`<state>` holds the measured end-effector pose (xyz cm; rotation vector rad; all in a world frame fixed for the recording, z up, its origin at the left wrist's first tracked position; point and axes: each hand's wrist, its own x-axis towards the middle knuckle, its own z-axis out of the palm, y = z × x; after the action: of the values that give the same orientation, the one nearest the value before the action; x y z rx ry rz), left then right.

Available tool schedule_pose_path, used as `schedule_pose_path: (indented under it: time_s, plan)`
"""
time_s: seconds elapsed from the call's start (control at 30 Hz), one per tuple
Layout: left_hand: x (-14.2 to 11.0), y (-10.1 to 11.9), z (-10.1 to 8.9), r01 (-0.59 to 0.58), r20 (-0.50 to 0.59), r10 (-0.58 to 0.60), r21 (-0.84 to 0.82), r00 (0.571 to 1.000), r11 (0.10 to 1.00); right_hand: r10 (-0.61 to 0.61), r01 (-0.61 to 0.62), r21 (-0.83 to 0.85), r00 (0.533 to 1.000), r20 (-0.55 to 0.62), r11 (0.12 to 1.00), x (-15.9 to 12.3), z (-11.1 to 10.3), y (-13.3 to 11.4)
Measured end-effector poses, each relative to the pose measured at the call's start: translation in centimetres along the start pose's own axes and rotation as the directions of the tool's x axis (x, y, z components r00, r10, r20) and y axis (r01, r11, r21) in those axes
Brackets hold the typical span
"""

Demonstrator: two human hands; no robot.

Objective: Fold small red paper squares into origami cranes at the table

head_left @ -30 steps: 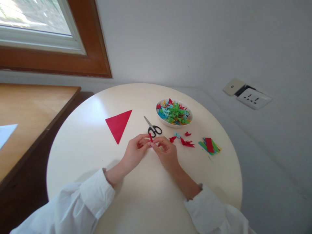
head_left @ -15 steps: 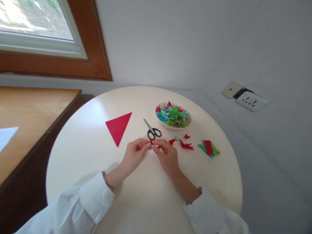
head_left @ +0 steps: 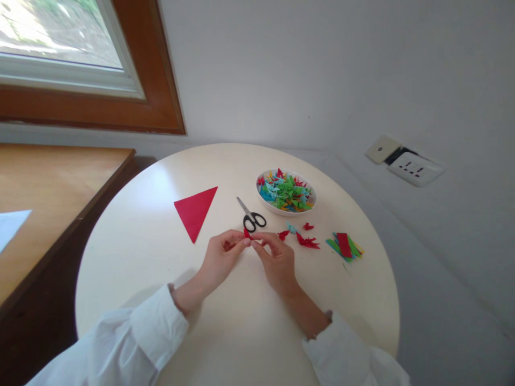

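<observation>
Between the fingertips of both hands is a small folded piece of red paper (head_left: 247,234), partly hidden by the fingers. My left hand (head_left: 225,251) pinches it from the left, thumb against forefinger. From the right, my right hand (head_left: 277,261) pinches it in the same way. Just beyond the fingers lie scissors (head_left: 253,219) with black handles, their blades pointing away to the left. Small red folded paper cranes (head_left: 308,241) and a light blue one (head_left: 292,228) rest right of my right hand.
A white bowl (head_left: 281,211) full of colourful paper cranes stands toward the back of the round table (head_left: 132,246). A red paper triangle (head_left: 196,210) lies at left, and a pile of coloured paper strips (head_left: 345,245) at right. A wooden desk (head_left: 60,182) adjoins on the left.
The red paper between my fingertips has turned slightly and its tip shows lower and wider. Both hands keep nearly the same place and grip.
</observation>
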<state>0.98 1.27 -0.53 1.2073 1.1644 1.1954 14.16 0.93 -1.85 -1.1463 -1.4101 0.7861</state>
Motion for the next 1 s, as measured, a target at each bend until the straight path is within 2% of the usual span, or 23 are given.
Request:
schedule_pose_path:
  time_s: [0.13, 0.23, 0.47, 0.63, 0.8, 0.9, 1.0]
  plan:
    - [-0.19, -0.12, 0.06, -0.073, 0.01, 0.072, 0.042, 0.997, 0.996, 0.082, -0.081, 0.043, 0.997, -0.007, 0.996, -0.02, 0.17, 0.03]
    - [-0.37, -0.32, 0.08, -0.136, 0.017, 0.135, 0.096, 0.991, 0.986, 0.062, -0.063, 0.067, 0.998, 0.011, 0.996, -0.05, 0.3, 0.09]
    - [-0.69, -0.62, 0.03, -0.261, 0.0, 0.269, 0.243, 0.963, 0.934, -0.093, 0.093, -0.022, 0.995, -0.027, 0.995, -0.21, 0.38, -0.09]
    - [-0.79, -0.53, 0.49, -0.223, -0.067, 0.24, 0.198, 0.969, 0.954, -0.273, 0.264, -0.175, 0.962, -0.027, 0.949, -0.17, 0.27, -0.45]
    - [-0.76, -0.24, 0.88, -0.201, -0.151, 0.211, 0.08, 0.966, 0.976, -0.402, 0.386, -0.223, 0.915, -0.027, 0.895, 0.08, 0.29, -0.54]
    - [-0.79, -0.03, 0.89, -0.213, -0.162, 0.213, 0.02, 0.963, 0.977, -0.361, 0.351, -0.179, 0.932, -0.028, 0.919, 0.05, 0.37, -0.47]
    - [-0.81, -0.03, 0.8, -0.201, -0.151, 0.197, -0.013, 0.969, 0.979, -0.234, 0.232, -0.06, 0.972, -0.023, 0.971, -0.11, 0.54, -0.15]
